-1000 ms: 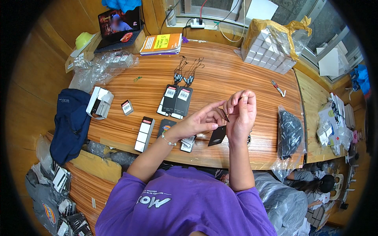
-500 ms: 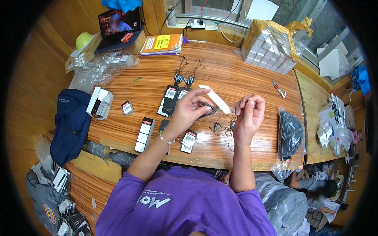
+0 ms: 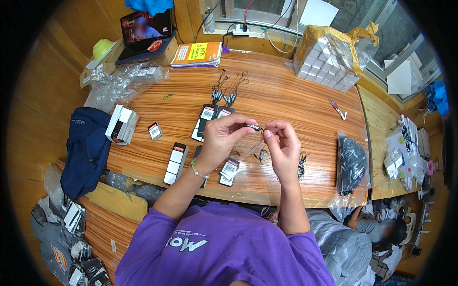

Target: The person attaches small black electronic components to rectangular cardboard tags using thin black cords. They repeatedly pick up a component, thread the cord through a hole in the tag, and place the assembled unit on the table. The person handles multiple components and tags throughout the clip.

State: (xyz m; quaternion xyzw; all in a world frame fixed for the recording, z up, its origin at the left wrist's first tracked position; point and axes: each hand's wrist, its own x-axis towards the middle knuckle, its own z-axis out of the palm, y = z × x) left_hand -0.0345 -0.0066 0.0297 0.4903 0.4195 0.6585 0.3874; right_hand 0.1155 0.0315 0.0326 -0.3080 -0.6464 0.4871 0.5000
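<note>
The table is brown with darker wavy stripes, and the shirt is purple with white lettering. The tags are black, their white labels banded in red; the held tag looks black too, though little of it shows. The strings are black with pale blue-grey toggles. The notebook is orange (with a yellow patch), the cloth bag navy, the boxes white, the tape yellow-brown.

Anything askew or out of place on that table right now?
Mildly: the small tag pile near the front edge of the table looks askew, its tags out of line with each other. A stray green scrap lies farther back and left.
</note>
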